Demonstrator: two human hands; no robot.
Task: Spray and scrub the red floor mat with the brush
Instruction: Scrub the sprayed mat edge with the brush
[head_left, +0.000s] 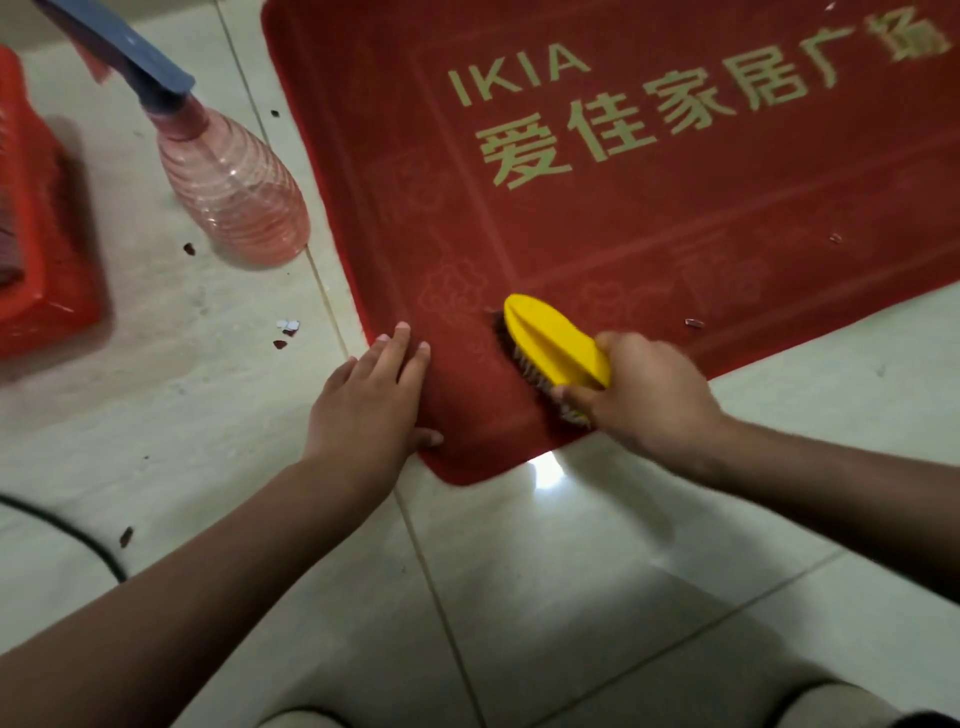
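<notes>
Your right hand (644, 395) is clenched around the rear end of the yellow plastic scrub brush (550, 338), with the thumb along the bristle side and the fingers wrapped over the top. The brush sits bristles-down on the red floor mat with gold lettering (675, 218), near the mat corner closest to you, and its pointed tip aims away from you. The hand and bristles are a little blurred, so the bristles seem to touch the pile, but you cannot be sure how firmly.

Your left hand (369, 400) grasps nothing. It lies flat with its fingers straight, pressing on the mat's left edge near the brush, while the wrist hangs over the pale glossy tiled floor (571, 597).

The pink translucent ribbed spray bottle with a blue trigger head (234, 182) stands upright on the tiles just beside the mat's left edge, well apart from both hands. A red plastic basket (47, 270) sits further left. Small scraps of debris (287, 326) lie on the tiles between the bottle and your left hand, and 1 black cable (67, 530) curves across the floor at the left.
</notes>
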